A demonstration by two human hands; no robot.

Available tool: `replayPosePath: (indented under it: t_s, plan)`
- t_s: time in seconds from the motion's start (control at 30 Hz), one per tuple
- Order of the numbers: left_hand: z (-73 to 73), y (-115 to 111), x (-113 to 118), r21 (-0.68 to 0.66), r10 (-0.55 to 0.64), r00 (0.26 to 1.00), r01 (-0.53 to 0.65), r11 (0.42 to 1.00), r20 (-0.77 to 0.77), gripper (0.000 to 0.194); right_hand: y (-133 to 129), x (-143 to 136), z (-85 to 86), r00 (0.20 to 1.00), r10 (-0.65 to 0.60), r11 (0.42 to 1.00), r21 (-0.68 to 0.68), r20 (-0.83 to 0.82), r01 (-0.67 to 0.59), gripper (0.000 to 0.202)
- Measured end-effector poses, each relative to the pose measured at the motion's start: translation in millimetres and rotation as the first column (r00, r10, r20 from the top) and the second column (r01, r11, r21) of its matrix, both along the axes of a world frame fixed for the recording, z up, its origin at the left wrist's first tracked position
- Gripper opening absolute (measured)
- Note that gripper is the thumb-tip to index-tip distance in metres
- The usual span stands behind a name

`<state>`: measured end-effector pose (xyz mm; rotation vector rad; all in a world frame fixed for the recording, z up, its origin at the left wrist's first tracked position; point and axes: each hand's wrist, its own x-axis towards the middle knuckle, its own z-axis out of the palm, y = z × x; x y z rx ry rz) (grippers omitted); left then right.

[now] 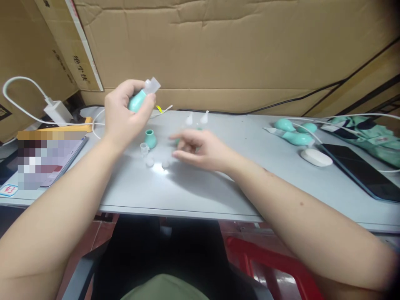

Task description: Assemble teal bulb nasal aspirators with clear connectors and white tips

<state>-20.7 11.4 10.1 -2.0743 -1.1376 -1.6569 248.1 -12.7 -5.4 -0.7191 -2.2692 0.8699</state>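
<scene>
Wrapped in my left hand (129, 108) is a teal squeeze bulb (137, 101), held up above the desk, with a clear plastic fitting (152, 86) at its top. My right hand (203, 150), slightly blurred, hovers low over the desk with index finger and thumb apart and nothing seen between them. A second teal bulb (150, 140) stands open-mouthed between the hands, beside a small clear fitting (144, 148). Nearer me lie two small pale discs (150, 162). Two white pointed nozzles (204, 118) stand behind my right hand, which partly hides more teal pieces.
Several teal bulbs (295, 137) lie at the right, near a white oval case (316, 157), a dark phone (362, 171) and a teal fabric bundle (368, 139). At the left are a tablet-like screen (67, 160) and a charger (58, 113) with its cable. Cardboard (218, 54) walls the back.
</scene>
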Motion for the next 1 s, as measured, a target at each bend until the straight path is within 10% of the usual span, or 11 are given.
replayPosePath:
  t_s: [0.3, 0.7, 1.0]
  plan:
    - [-2.7, -9, 14, -0.163, -0.159, 0.984, 0.145, 0.976, -0.078, 0.023, -5, -4, -3.1, 0.941, 0.167, 0.958, 0.176, 0.293, -0.225, 0.014]
    - [-2.9, -20, 19, -0.3, -0.395, 0.888, 0.32, 0.898, -0.236, 0.022, 8, 16, 18.7, 0.968, 0.039, 0.996, -0.07, -0.247, -0.057, 0.016]
    - [-4.7, -17, 19, -0.303, -0.412, 0.884, 0.339, 0.891, -0.221, 0.021, 17, 15, 8.2, 0.945, -0.053, 0.983, -0.182, -0.322, -0.007, 0.034]
